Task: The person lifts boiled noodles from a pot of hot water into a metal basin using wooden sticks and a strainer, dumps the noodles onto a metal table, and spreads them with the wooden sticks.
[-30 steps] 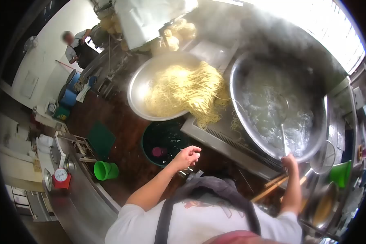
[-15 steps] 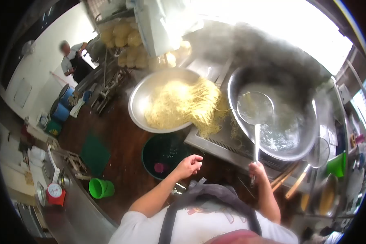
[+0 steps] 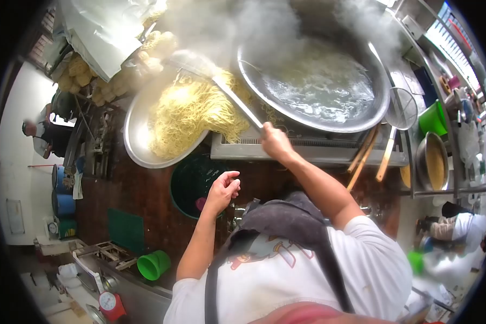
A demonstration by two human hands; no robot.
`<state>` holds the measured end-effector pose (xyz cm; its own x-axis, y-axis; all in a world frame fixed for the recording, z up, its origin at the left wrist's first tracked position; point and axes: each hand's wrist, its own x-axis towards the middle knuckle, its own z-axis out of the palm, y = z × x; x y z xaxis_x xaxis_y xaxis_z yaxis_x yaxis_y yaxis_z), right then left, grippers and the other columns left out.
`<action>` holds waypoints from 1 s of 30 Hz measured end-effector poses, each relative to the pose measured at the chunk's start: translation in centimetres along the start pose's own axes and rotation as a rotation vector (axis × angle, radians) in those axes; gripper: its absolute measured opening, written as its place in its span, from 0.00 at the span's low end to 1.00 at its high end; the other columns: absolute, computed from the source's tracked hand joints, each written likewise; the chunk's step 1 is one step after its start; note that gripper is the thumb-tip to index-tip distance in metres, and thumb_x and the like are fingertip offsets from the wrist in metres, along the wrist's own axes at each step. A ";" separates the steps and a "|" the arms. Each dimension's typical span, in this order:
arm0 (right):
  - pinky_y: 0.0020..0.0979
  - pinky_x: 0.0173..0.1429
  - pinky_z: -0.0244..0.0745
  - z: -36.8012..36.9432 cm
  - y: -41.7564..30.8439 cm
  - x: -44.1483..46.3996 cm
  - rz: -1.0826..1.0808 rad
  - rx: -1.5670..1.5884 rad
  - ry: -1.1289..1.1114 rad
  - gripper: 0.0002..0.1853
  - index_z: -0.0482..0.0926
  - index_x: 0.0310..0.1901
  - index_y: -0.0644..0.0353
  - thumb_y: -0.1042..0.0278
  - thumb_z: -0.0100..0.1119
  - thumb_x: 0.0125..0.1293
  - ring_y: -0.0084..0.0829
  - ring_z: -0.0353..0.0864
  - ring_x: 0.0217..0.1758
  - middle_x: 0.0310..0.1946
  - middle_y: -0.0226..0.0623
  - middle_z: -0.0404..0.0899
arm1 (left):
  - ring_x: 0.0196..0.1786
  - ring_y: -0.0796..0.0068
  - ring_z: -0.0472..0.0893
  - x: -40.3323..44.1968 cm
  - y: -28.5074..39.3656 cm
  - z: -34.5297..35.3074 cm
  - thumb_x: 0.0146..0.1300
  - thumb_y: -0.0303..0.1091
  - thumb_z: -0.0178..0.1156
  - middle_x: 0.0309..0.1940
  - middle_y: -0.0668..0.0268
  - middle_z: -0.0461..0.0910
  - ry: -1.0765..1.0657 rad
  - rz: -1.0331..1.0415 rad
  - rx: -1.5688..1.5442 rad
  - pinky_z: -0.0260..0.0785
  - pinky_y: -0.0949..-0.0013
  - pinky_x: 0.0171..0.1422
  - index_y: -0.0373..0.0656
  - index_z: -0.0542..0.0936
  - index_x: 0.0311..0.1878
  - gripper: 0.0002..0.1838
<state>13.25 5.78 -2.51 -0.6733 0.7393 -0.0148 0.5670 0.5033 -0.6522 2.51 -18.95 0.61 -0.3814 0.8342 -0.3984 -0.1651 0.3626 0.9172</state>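
My right hand [image 3: 276,142] is closed round the handle of a long metal skimmer [image 3: 237,102]. Its round head is over the back edge of a wide metal bowl [image 3: 137,155], partly lost in steam. A large heap of yellow noodles [image 3: 186,116] fills the bowl and spills over its right side toward the stove. To the right, a big metal wok [image 3: 313,125] of bubbling, steaming water sits on the stove. Held in front of my apron, my left hand [image 3: 224,191] has loosely curled fingers and nothing visible in it. A dark green tub [image 3: 181,186] stands beyond it.
Wooden-handled tools [image 3: 386,156] and a mesh strainer [image 3: 400,108] rest at the stove's right. Bundled noodles [image 3: 75,73] hang or stack back left. A green bucket [image 3: 154,264] and red scale [image 3: 110,305] are lower left. Another person [image 3: 51,137] stands far left.
My right hand has swung the skimmer left from the wok to above the noodle bowl. The view has turned right, and my left hand stays near my body.
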 end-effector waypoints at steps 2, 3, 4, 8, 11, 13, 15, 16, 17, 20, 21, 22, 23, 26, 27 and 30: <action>0.57 0.44 0.77 -4.1 1.9 0.1 0.081 0.071 0.095 0.13 0.72 0.47 0.62 0.68 0.61 0.65 0.62 0.84 0.40 0.36 0.61 0.83 | 0.29 0.83 0.77 0.3 -0.1 0.1 0.72 0.31 0.59 0.30 0.69 0.79 0.071 -0.013 -0.008 0.73 0.76 0.36 0.38 0.77 0.58 0.15; 0.55 0.42 0.76 -4.9 5.4 0.9 0.118 0.145 0.152 0.11 0.73 0.44 0.62 0.66 0.60 0.66 0.62 0.83 0.39 0.34 0.58 0.83 | 0.29 0.82 0.77 0.4 -0.4 0.1 0.72 0.31 0.59 0.30 0.69 0.79 0.115 -0.017 -0.016 0.73 0.76 0.35 0.38 0.78 0.58 0.14; 0.53 0.42 0.74 -7.6 7.2 1.2 0.012 0.040 0.326 0.09 0.74 0.43 0.61 0.65 0.58 0.67 0.62 0.81 0.40 0.36 0.58 0.81 | 0.29 0.82 0.77 0.5 -1.1 0.2 0.71 0.31 0.59 0.30 0.69 0.80 0.144 -0.032 -0.035 0.74 0.76 0.35 0.38 0.78 0.58 0.15; 0.52 0.45 0.77 -14.4 27.7 8.4 -0.293 -0.506 0.668 0.20 0.76 0.55 0.67 0.59 0.56 0.71 0.57 0.83 0.44 0.44 0.61 0.80 | 0.31 0.83 0.78 1.4 -2.3 1.5 0.71 0.33 0.60 0.31 0.69 0.80 0.193 -0.095 -0.038 0.74 0.76 0.36 0.39 0.78 0.59 0.16; 0.51 0.38 0.79 -22.1 36.3 11.1 0.122 -0.291 0.472 0.19 0.75 0.48 0.70 0.57 0.58 0.71 0.58 0.85 0.35 0.36 0.60 0.83 | 0.31 0.84 0.77 1.9 -1.3 2.9 0.72 0.33 0.60 0.32 0.69 0.80 0.208 -0.195 -0.080 0.72 0.77 0.36 0.39 0.77 0.60 0.17; 0.50 0.47 0.81 -25.3 44.0 14.9 0.346 -0.564 0.406 0.16 0.74 0.49 0.70 0.62 0.57 0.70 0.59 0.86 0.44 0.41 0.61 0.84 | 0.31 0.84 0.76 2.9 -1.3 4.1 0.72 0.33 0.60 0.31 0.70 0.79 0.218 -0.230 -0.152 0.71 0.77 0.36 0.38 0.76 0.60 0.17; 0.49 0.57 0.79 -27.4 47.7 18.2 0.630 -0.409 0.290 0.15 0.75 0.51 0.69 0.66 0.54 0.69 0.58 0.84 0.53 0.49 0.61 0.84 | 0.30 0.83 0.76 3.6 -0.7 5.3 0.72 0.33 0.59 0.31 0.70 0.79 0.230 -0.243 -0.088 0.71 0.77 0.36 0.38 0.76 0.61 0.17; 0.49 0.56 0.80 -28.0 47.0 19.0 0.665 -0.550 0.255 0.15 0.76 0.53 0.68 0.70 0.50 0.69 0.56 0.85 0.54 0.52 0.60 0.83 | 0.30 0.83 0.76 4.1 -0.3 5.8 0.72 0.33 0.59 0.31 0.70 0.79 0.232 -0.250 -0.050 0.71 0.77 0.36 0.38 0.76 0.61 0.18; 0.48 0.53 0.82 -28.4 46.0 19.8 0.691 -0.488 0.212 0.16 0.78 0.52 0.69 0.72 0.47 0.68 0.55 0.85 0.53 0.54 0.59 0.82 | 0.30 0.83 0.76 4.4 -0.2 6.1 0.72 0.33 0.59 0.31 0.70 0.79 0.235 -0.256 -0.016 0.72 0.77 0.36 0.38 0.76 0.61 0.18; 0.48 0.51 0.82 -26.2 51.1 24.8 0.590 -0.455 0.122 0.15 0.79 0.50 0.67 0.73 0.47 0.67 0.57 0.85 0.52 0.50 0.60 0.83 | 0.31 0.82 0.76 5.0 0.2 6.8 0.71 0.33 0.59 0.32 0.70 0.79 0.250 -0.276 0.047 0.72 0.76 0.37 0.38 0.76 0.61 0.18; 0.48 0.51 0.82 -24.7 54.5 26.9 0.521 -0.476 0.102 0.14 0.80 0.49 0.67 0.73 0.49 0.66 0.57 0.85 0.51 0.47 0.59 0.84 | 0.31 0.82 0.77 5.1 0.5 6.9 0.71 0.34 0.59 0.32 0.69 0.79 0.260 -0.292 0.032 0.72 0.76 0.38 0.38 0.76 0.61 0.18; 0.49 0.50 0.82 -23.0 56.9 28.9 0.451 -0.511 0.053 0.12 0.81 0.46 0.67 0.73 0.51 0.65 0.56 0.86 0.50 0.45 0.60 0.84 | 0.31 0.82 0.77 5.3 0.9 7.1 0.71 0.34 0.59 0.33 0.69 0.80 0.266 -0.304 0.017 0.73 0.76 0.38 0.38 0.76 0.61 0.18; 0.49 0.50 0.81 -21.1 59.4 30.9 0.385 -0.547 0.009 0.11 0.82 0.43 0.66 0.73 0.53 0.64 0.55 0.86 0.49 0.43 0.60 0.85 | 0.32 0.83 0.77 5.6 1.3 7.2 0.71 0.35 0.60 0.33 0.69 0.80 0.265 -0.313 0.002 0.73 0.76 0.38 0.38 0.76 0.61 0.18; 0.46 0.42 0.81 -15.4 61.9 33.4 -0.010 -0.796 -0.210 0.10 0.84 0.36 0.63 0.69 0.55 0.62 0.50 0.87 0.40 0.36 0.52 0.86 | 0.31 0.82 0.77 6.0 1.5 7.5 0.70 0.35 0.62 0.33 0.67 0.80 0.289 -0.292 0.012 0.72 0.76 0.36 0.38 0.77 0.60 0.19; 0.45 0.40 0.81 -15.7 53.8 30.6 0.271 -0.392 -0.075 0.10 0.84 0.35 0.62 0.69 0.53 0.62 0.49 0.86 0.37 0.33 0.51 0.85 | 0.31 0.82 0.77 6.2 1.3 7.5 0.70 0.36 0.62 0.34 0.67 0.80 0.271 -0.280 0.020 0.73 0.76 0.37 0.38 0.77 0.60 0.19; 0.43 0.33 0.78 -14.4 43.9 25.1 0.245 -0.314 -0.216 0.08 0.83 0.30 0.64 0.69 0.58 0.59 0.42 0.84 0.28 0.26 0.47 0.83 | 0.32 0.82 0.78 6.5 0.3 6.9 0.70 0.35 0.61 0.33 0.68 0.80 0.201 -0.264 0.029 0.74 0.75 0.38 0.39 0.77 0.60 0.18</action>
<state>28.11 52.84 -20.56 -0.5657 0.7599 -0.3201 0.8162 0.4607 -0.3486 6.30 -10.56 -1.74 -0.5009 0.6122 -0.6119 -0.2573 0.5696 0.7806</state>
